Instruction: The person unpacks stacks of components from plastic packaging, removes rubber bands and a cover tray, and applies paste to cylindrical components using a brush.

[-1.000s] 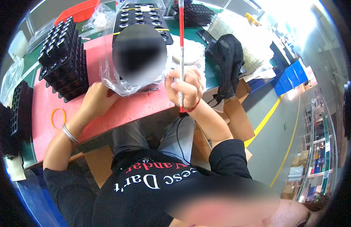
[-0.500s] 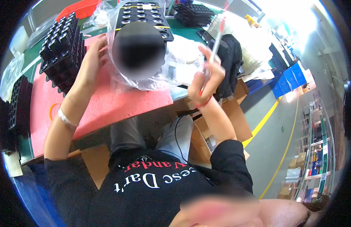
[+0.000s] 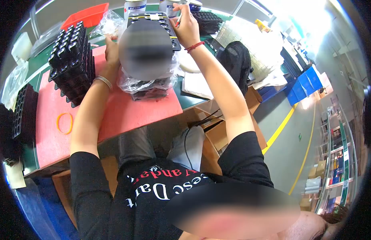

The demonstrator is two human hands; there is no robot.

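My right hand [image 3: 188, 29] is closed around a slim white pen with a red tip [image 3: 178, 23], over the far right corner of a stack of black trays [image 3: 174, 43]. Yellow bands cross the top tray, and a white label [image 3: 154, 17] sits near its far edge. Crumpled clear plastic [image 3: 131, 83] wraps the near end of the stack. A blurred round patch hides the middle. My left hand [image 3: 112, 50] is at the stack's left side, close to a loose clear bag [image 3: 109, 25]; its fingers are partly hidden, so its grip is unclear.
A taller stack of black trays with shiny round parts [image 3: 69, 60] stands at left on the pink mat [image 3: 109, 116]. A yellow rubber band [image 3: 64, 123] lies nearby. Cans [image 3: 135, 5] and a red bin [image 3: 85, 15] are behind. A black mesh bag [image 3: 236, 64] is at right.
My right hand has moved from the right, forward and left, to the far part of the tray stack, carrying the pen. My left hand has shifted slightly right, closer to the stack.
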